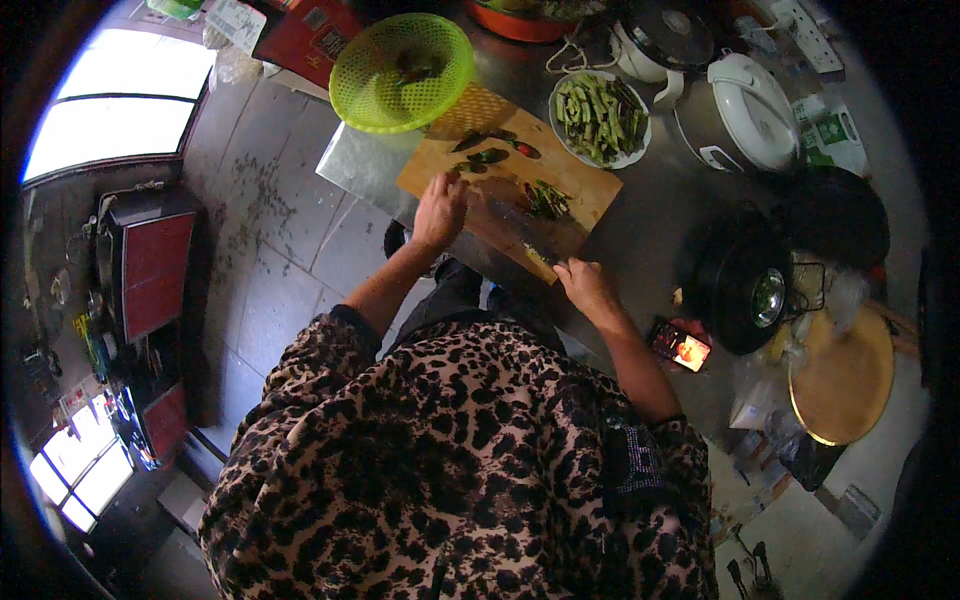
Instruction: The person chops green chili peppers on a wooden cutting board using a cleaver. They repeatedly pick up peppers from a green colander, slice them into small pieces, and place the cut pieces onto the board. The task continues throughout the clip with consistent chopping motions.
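Note:
My right hand (589,283) grips the handle of a kitchen knife. Its broad blade (514,226) lies slanted over the near part of a wooden cutting board (596,184). At the board's left side, my left hand (441,214) has its fingers bent down, close to the blade's far end and a green pepper (470,166). Whether those fingers hold anything is hidden. Beyond them lie more green peppers (489,155) and a red pepper (527,150). Past the blade sits a small bunch of cut green strips (549,201). Small pale bits cling near the blade's handle end.
A yellow-green plastic colander (352,94) overhangs the board's far left corner. Behind the board stands a white bowl (555,124) of cut green beans (600,120). To the right are a white-lidded rice cooker (757,112), a black wok (720,285) and a lit phone (686,351) on the counter.

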A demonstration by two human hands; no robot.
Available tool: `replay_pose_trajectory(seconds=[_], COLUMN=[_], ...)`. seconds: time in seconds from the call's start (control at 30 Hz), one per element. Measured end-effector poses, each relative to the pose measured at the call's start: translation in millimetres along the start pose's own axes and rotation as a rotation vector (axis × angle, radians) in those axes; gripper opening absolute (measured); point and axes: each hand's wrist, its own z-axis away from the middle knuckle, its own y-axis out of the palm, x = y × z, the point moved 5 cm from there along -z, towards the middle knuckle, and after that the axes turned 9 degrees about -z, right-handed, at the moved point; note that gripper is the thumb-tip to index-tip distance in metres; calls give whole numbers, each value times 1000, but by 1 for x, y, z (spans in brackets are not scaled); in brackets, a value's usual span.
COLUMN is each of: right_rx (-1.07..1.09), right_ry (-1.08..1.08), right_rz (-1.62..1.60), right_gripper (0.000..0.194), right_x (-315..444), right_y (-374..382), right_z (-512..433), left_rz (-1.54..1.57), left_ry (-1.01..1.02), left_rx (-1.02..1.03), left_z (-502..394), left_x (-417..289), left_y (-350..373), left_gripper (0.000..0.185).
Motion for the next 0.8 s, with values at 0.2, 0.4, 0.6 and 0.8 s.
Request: replay_pose_trajectory(seconds=[0.2,0.4,0.6,0.8], right_rx=[-204,-192,-219,-180], right_ry=[40,142,135,385], right_rz=[-171,-126,-159,-621], right_gripper=[36,41,41,41], right_x=[-22,-16,-39,-42], right_y=[-13,-19,17,23], right_z=[-19,3,23,33], left_rz=[-232,-115,-234,20], left_ry=[-56,176,412,203], left_rx=[79,-112,143,81], left_z=[-40,-78,-123,-39], left_x=[16,-43,-53,-56], left_y=[6,-14,23,25], left_gripper=[32,28,18,19])
